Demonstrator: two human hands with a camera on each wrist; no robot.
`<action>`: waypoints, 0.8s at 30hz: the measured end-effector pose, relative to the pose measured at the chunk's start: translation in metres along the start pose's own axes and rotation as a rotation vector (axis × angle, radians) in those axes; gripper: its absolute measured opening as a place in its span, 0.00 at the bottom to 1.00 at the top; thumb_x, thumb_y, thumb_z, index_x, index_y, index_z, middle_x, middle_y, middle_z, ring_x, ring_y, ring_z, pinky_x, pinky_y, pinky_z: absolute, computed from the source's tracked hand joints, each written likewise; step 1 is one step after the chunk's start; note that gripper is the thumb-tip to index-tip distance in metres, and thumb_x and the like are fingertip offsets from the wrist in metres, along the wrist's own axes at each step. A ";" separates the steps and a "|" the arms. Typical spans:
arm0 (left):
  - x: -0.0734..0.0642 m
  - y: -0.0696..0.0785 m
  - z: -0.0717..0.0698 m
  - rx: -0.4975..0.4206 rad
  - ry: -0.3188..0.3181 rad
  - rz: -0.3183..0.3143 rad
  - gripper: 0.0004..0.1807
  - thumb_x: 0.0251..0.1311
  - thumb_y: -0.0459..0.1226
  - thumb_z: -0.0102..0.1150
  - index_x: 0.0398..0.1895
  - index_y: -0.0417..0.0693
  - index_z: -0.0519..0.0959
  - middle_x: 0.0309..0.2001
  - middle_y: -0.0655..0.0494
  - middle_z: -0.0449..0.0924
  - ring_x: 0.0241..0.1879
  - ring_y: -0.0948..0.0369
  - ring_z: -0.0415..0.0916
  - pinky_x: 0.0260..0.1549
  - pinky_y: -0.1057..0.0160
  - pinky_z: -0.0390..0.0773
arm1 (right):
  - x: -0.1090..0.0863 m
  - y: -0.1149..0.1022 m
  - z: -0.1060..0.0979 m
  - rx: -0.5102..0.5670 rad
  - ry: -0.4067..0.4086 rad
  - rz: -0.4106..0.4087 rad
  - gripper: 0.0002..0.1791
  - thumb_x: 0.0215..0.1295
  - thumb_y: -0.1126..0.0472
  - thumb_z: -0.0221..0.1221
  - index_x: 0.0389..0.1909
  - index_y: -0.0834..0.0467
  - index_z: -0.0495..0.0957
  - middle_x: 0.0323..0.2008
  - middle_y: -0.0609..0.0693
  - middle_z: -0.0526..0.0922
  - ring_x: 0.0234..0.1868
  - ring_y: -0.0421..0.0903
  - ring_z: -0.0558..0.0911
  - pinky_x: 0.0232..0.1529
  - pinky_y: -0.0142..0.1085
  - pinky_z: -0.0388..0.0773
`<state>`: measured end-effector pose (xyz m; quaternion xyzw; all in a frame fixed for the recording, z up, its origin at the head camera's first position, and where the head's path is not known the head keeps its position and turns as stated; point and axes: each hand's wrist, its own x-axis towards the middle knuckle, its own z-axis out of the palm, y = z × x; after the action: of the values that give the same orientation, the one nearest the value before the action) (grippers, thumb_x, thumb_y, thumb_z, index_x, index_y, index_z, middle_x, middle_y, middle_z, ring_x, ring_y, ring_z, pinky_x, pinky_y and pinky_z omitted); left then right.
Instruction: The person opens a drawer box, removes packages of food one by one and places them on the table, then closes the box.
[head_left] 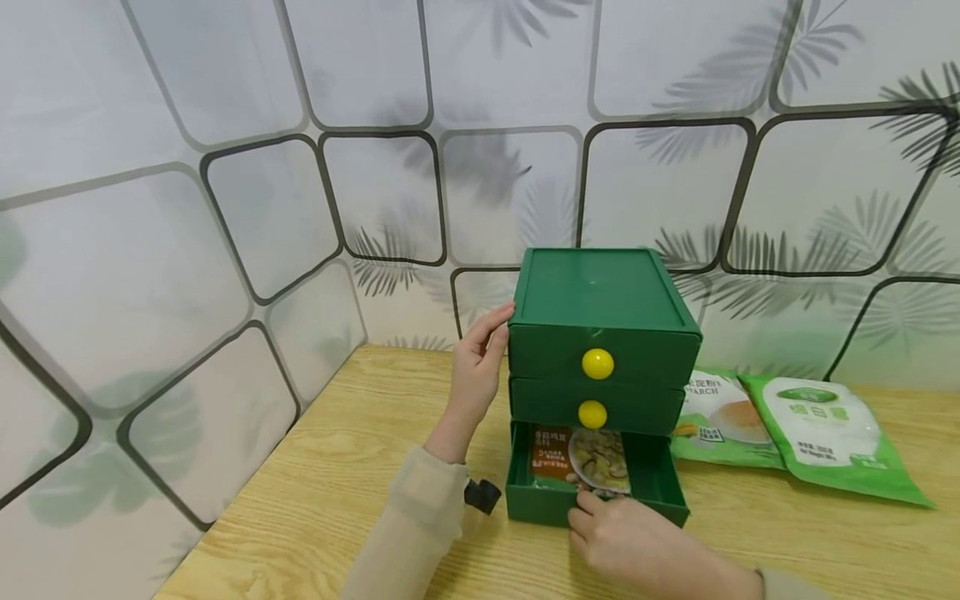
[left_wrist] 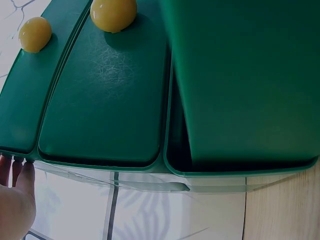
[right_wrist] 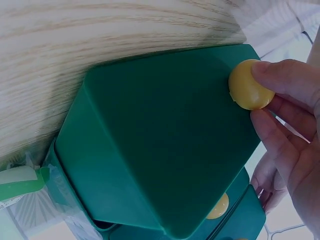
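A green cabinet [head_left: 596,287] with stacked drawers and yellow knobs stands on the table. Its bottom drawer [head_left: 536,506] is pulled out, and a food packet [head_left: 551,458] with a picture of a dish lies inside. My right hand [head_left: 633,537] pinches the yellow knob [right_wrist: 242,89] of that drawer between thumb and fingers. Against the cabinet's upper left side, my left hand [head_left: 477,375] rests its fingertips. The two drawers above, with their knobs [head_left: 597,363], are closed.
On the wooden table [head_left: 322,467], right of the cabinet, lie a green and white starch bag [head_left: 723,421] and another green and white bag [head_left: 832,429]. A patterned curtain-like wall [head_left: 510,200] stands close behind and to the left.
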<state>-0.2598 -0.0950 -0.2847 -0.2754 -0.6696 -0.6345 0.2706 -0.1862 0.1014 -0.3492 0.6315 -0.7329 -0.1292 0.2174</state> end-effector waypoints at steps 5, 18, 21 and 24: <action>0.000 -0.007 -0.001 -0.006 0.002 0.011 0.15 0.63 0.25 0.40 0.52 0.25 0.68 0.55 0.36 0.66 0.58 0.52 0.61 0.53 0.58 0.65 | 0.000 -0.001 0.000 -0.009 0.009 -0.006 0.02 0.51 0.60 0.62 0.25 0.53 0.80 0.26 0.44 0.76 0.30 0.40 0.74 0.24 0.24 0.70; 0.001 -0.028 -0.003 -0.003 0.001 0.048 0.17 0.65 0.32 0.42 0.53 0.33 0.70 0.56 0.44 0.68 0.57 0.60 0.62 0.53 0.62 0.65 | 0.000 -0.004 0.000 -0.007 0.050 -0.018 0.02 0.51 0.58 0.62 0.24 0.51 0.79 0.24 0.43 0.74 0.26 0.37 0.70 0.20 0.21 0.64; 0.001 -0.028 -0.003 -0.001 0.001 0.049 0.17 0.65 0.32 0.42 0.53 0.33 0.70 0.56 0.44 0.68 0.57 0.60 0.62 0.53 0.62 0.65 | 0.000 -0.005 0.000 -0.001 0.052 -0.021 0.03 0.52 0.57 0.61 0.24 0.51 0.79 0.24 0.43 0.73 0.26 0.37 0.69 0.19 0.21 0.63; 0.001 -0.028 -0.003 -0.005 0.000 0.043 0.17 0.65 0.32 0.41 0.53 0.33 0.70 0.56 0.44 0.68 0.57 0.59 0.62 0.53 0.61 0.65 | 0.000 -0.005 -0.001 0.005 0.050 -0.028 0.03 0.52 0.57 0.61 0.24 0.51 0.79 0.24 0.43 0.73 0.25 0.37 0.68 0.18 0.21 0.61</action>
<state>-0.2804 -0.0991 -0.3034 -0.2905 -0.6619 -0.6301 0.2835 -0.1812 0.1008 -0.3503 0.6453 -0.7188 -0.1146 0.2322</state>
